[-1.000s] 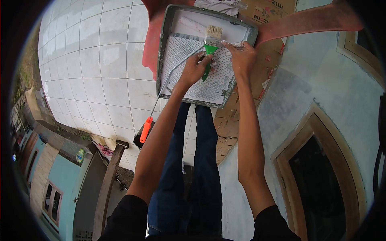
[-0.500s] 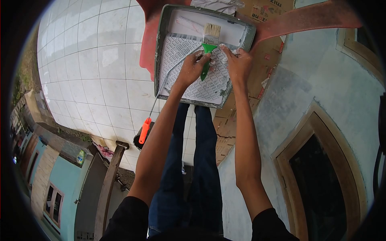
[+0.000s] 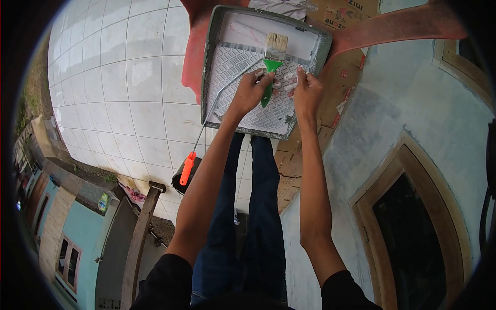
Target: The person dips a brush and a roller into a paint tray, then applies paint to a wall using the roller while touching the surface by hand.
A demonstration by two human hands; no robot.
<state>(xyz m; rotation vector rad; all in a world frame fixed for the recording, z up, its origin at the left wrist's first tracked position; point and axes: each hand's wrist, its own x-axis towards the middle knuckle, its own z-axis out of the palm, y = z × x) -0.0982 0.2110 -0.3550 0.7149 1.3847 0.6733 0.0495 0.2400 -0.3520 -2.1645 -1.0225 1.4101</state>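
My left hand (image 3: 249, 94) is closed round the green handle of a paintbrush (image 3: 272, 66), whose pale bristles point away from me. Close on its right, my right hand (image 3: 308, 93) has its fingers pinched together. White smears cover those fingertips, and whatever they hold, if anything, cannot be made out. Both hands are above a dark paint tray (image 3: 208, 67) with a ribbed slope and white paint in its deep end. A paint roller (image 3: 247, 32) lies in that paint. Its wire runs out over the tray's left side to an orange handle (image 3: 187, 169).
Under the tray is a red plastic chair (image 3: 192, 70). A black container (image 3: 179, 182) stands below the roller handle. Flattened cardboard (image 3: 330, 85) covers the floor along the pale wall (image 3: 380, 119), which has a wood-framed window (image 3: 369, 227). White tiles (image 3: 144, 80) spread out left.
My right hand has drawn down from beside the brush's metal band, and its extended finger has curled in. The brush in my left hand has shifted slightly right and down.
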